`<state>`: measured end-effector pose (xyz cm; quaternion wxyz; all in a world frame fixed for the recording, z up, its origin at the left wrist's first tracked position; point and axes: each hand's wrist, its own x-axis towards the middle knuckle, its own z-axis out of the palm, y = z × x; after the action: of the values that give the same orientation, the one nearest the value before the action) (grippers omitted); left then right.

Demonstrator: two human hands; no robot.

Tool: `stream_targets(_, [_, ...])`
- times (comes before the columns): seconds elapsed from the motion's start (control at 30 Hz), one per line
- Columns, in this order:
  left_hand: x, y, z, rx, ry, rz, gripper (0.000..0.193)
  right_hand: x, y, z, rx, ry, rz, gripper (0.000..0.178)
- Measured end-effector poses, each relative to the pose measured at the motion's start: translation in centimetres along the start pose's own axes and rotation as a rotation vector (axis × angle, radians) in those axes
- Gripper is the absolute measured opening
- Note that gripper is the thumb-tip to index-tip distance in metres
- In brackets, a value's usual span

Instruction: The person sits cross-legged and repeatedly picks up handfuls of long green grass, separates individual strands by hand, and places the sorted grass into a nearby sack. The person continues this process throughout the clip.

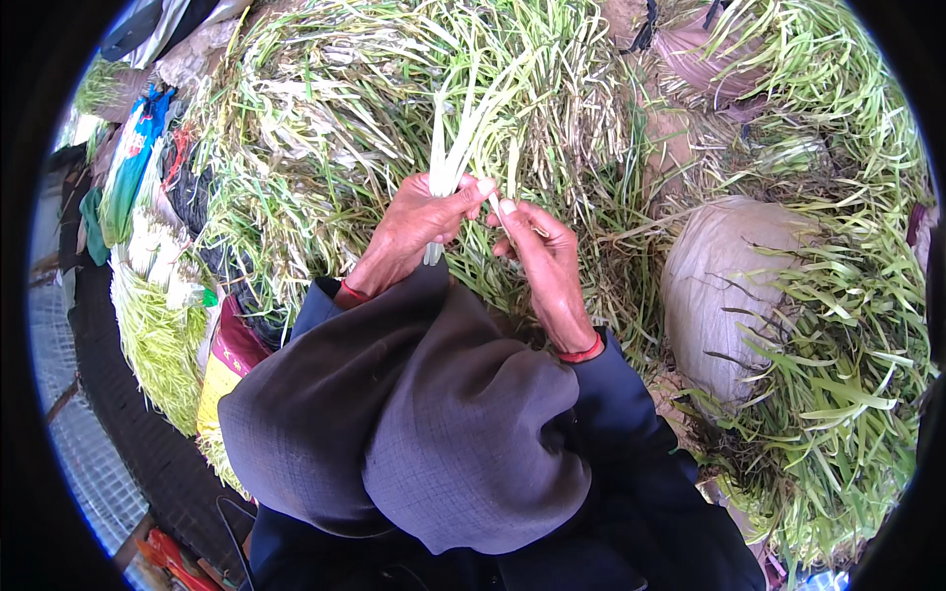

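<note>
My left hand (414,219) is closed round a small bunch of pale green leafy stalks (454,148), like garlic chives. Their leafy ends fan out away from me, and the whitish cut-looking ends poke out below the fist. To the right of it, my right hand (544,254) pinches a thin pale stalk (495,201) between thumb and fingers, close to my left thumb. Both hands are above my knees, over a wide heap of loose green and dried leaves (325,108).
On the right, a pale full sack (724,286) stands among more green leaves (847,394). Neat bundles of yellow-green stalks (163,335) lie at the left, beside a blue plastic bag (138,158) and a red-and-yellow bag (229,360). A pinkish sack (705,59) is at the far right.
</note>
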<state>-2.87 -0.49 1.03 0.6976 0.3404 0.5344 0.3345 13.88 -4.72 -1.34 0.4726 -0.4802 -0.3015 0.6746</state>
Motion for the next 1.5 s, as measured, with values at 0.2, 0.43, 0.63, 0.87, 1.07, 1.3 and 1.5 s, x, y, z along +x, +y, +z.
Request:
stream_targets(0.2, [0.0,0.1,0.0,0.004,-0.004,0.060,0.022,0.6,1.1,-0.5,-0.133,0.123,-0.069,0.020])
stream_targets(0.43, [-0.2,0.7,0.6,-0.091,-0.039,0.172,0.026,0.7,1.9,-2.9,-0.523,0.349,-0.504,0.014])
stream_targets(0.63, [0.2,1.0,-0.2,-0.211,0.042,0.257,0.027,0.1,2.6,-6.0,-0.630,0.479,-0.491,0.020])
stream_targets(0.87, [1.5,1.3,-1.2,-0.225,0.140,0.316,0.027,-1.1,2.4,-9.8,-0.569,0.538,-0.346,0.017])
stream_targets(1.07, [3.0,0.7,-2.6,-0.213,0.153,0.341,0.025,-1.9,2.2,-10.9,-0.467,0.565,-0.317,0.018])
stream_targets(1.3, [4.3,1.0,-6.1,-0.341,0.145,0.492,0.019,-2.8,3.2,-15.3,-0.514,0.782,-0.137,0.024])
stream_targets(1.5, [4.0,4.3,-10.4,-0.233,0.121,0.429,0.017,-5.3,4.3,-18.3,-0.916,0.469,-0.023,0.022])
